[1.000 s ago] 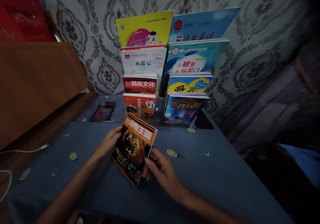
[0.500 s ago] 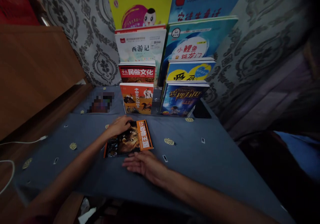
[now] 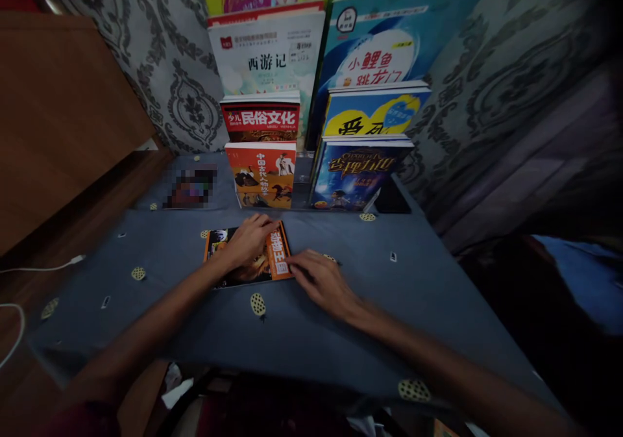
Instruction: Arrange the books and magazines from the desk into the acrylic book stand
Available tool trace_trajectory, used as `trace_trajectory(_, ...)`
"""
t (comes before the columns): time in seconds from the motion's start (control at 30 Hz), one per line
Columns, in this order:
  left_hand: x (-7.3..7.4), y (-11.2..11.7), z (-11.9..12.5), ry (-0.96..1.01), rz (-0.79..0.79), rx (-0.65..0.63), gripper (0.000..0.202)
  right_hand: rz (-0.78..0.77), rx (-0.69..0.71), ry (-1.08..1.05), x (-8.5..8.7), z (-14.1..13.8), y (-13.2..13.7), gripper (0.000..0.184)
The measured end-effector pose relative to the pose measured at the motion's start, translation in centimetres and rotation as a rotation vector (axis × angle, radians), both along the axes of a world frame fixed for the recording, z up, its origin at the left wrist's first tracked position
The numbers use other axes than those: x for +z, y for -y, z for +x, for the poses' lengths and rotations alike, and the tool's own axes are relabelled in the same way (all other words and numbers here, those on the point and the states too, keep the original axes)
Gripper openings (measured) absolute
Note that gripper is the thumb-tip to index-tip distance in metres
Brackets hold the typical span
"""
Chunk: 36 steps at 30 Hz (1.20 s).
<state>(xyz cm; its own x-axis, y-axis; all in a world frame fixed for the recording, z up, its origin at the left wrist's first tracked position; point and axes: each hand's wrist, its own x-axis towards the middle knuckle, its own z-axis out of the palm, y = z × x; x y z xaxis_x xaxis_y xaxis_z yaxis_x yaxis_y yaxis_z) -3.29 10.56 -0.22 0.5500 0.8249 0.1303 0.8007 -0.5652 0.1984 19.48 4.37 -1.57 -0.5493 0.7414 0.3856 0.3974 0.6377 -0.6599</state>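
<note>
A thin book with an orange strip and a dark animal picture on its cover lies flat on the cloth-covered table. Across its upper middle rests my left hand, open, its fingers laid on the cover and hiding part of the picture. At the book's right edge my right hand has its fingers drawn together on the border; the fingertips' exact hold is partly hidden.
Behind the book stand two stepped columns of upright books, with an orange book front left and a blue book front right. A dark flat object lies beside them. A white cable runs at the left.
My left hand has slid right across the cover. My right hand has moved from below the book, palm turned up, to its right edge, palm now down. The view has tilted lower.
</note>
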Motion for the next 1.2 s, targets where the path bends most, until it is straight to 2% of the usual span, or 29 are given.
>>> trace_trajectory(0.17, 0.0, -0.6, 0.3, -0.067, -0.003, 0.002, 0.044, 0.049, 0.041, 0.008, -0.6, 0.5, -3.3, 0.039)
trace_trajectory(0.33, -0.2, -0.9, 0.2, -0.064, 0.015, 0.008, 0.043, 0.021, 0.001, -0.024, -2.0, -1.0, -7.2, 0.048)
trace_trajectory(0.47, -0.5, -1.0, 0.1, -0.088, 0.026, 0.007, 0.044, 0.021, -0.033, 0.015, -3.1, -1.8, -9.0, 0.051)
trace_trajectory(0.73, -0.6, -0.2, 0.0, -0.143, 0.087, -0.02, 0.048, 0.056, -0.078, 0.166, -2.8, -1.5, -9.1, 0.046)
trace_trajectory(0.93, -0.4, 1.9, 0.3, -0.097, 0.076, -0.101, 0.047, 0.066, -0.087, 0.229, -2.2, -1.7, -8.6, 0.042)
trace_trajectory(1.2, 0.2, 5.0, 1.4, -0.054, 0.022, -0.234, 0.046, 0.06, -0.11, 0.269, -1.7, -1.7, -8.3, 0.045)
